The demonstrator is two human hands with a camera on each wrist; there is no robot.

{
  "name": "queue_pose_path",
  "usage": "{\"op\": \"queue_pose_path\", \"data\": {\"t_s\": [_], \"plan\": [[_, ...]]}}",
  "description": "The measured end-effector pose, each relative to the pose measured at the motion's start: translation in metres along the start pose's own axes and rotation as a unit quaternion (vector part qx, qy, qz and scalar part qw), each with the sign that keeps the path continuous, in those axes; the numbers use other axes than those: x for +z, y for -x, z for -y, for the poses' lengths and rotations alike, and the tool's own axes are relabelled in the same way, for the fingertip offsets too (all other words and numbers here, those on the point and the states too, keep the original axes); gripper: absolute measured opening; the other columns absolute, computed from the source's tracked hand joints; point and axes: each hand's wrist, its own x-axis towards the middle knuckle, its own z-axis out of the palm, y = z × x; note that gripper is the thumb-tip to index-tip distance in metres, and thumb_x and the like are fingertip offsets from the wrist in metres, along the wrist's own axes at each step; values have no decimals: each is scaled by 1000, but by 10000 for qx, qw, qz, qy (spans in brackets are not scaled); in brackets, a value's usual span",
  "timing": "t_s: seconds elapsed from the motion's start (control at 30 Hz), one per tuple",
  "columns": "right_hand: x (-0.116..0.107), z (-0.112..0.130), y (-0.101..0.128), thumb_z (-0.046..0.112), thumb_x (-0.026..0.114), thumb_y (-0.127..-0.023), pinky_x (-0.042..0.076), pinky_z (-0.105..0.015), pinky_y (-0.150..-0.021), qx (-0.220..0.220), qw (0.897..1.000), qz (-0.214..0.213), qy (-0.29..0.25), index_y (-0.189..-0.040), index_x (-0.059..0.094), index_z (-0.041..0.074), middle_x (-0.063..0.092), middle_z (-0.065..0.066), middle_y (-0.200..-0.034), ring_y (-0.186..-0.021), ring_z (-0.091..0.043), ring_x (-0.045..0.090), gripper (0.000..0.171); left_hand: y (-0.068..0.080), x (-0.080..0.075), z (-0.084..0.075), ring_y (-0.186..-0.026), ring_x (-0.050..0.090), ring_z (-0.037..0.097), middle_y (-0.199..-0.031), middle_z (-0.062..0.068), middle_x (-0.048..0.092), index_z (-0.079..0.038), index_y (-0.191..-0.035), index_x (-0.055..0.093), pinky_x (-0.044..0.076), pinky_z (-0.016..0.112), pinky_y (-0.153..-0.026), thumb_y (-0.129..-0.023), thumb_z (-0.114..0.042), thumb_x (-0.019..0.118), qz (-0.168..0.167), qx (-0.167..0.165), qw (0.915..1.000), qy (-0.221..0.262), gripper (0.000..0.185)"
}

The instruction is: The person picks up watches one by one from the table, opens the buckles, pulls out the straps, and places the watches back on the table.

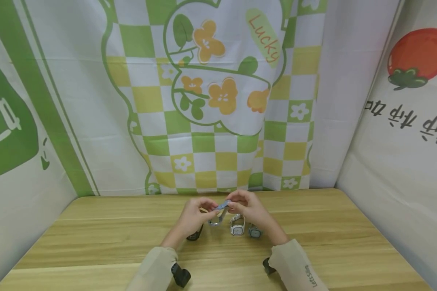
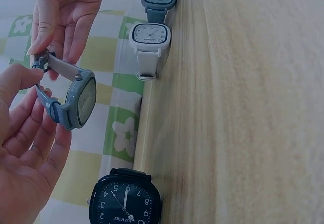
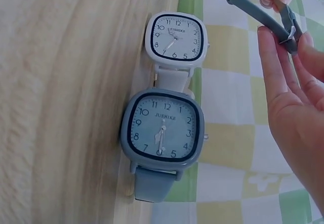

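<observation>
A pale wooden worktop stands inside a booth of printed cloth: a green-and-yellow checked backdrop with orange flowers behind, and a white side panel with a red tomato to the right.

Nearest the viewer, two light sleeves enter from the lower edge. Above the worktop, both hands hold a blue-grey watch in the air, in front of the watches lying there. The left hand curls its fingers round one half of the strap, thumb on top. The right hand pinches the other half at the buckle between thumb and fingertips. Both hands are thus closed in a grasp on the same watch; neither is released.

Judged from the frames, the strap ends meet at the buckle but are not seen fully fastened; the work on this watch appears under way, not finished.

On the worktop, reckoned from the held watch:
- a black watch lies below and to its left, just beside the left hand;
- a white watch lies below and to its right;
- a second blue-grey watch lies just beside the white one, further right, under the right hand.

These three rest face up, their straps apparently closed in loops, which suggests they need no further handling. Whether more watches lie out of view cannot be told.
</observation>
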Motion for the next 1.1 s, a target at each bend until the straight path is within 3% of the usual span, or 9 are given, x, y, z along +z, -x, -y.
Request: {"op": "queue_pose_path", "data": {"t_s": [0.2,0.4,0.6,0.87,1.1], "plan": [[3,0,1,3,60,-107,63,-44,-90,-174,9992,231,267,-125,60,-17,66,-32,-119,-99,-37,73,26,1,2,1,-82,66,11,-90,9,76,1,-99,77,59,24,-74,-93,-2,77,-18,-48,10000,-47,6],[5,0,1,1,59,-107,63,-46,-90,-237,9991,204,280,-119,62,-15,66,-33,-117,-97,-30,72,20,1,2,1,-82,66,10,-91,9,77,1,-99,77,59,24,-74,-93,-2,78,-13,-73,10000,-31,7],[5,0,0,-1,59,-106,61,-53,-91,-250,9993,162,246,-118,63,-15,67,-31,-115,-99,-36,72,19,2,1,-1,-83,66,13,-91,12,77,3,-100,76,59,25,-73,-92,-3,80,-22,16,10000,2,11],[2,-1,0,-4,57,-106,63,-36,-91,-52,9998,-168,-42,-121,58,-20,68,-29,-115,-105,-35,73,22,-1,0,-1,-81,66,9,-90,8,77,1,-99,77,59,26,-72,-93,-4,79,-11,-116,9998,-147,8],[1,0,0,-2,56,-107,62,-35,-92,78,9995,-212,-202,-124,56,-21,68,-27,-117,-107,-32,72,25,-1,-1,-1,-84,67,14,-91,11,76,2,-100,77,59,26,-72,-93,-5,79,-28,-89,9999,-89,10]]}}
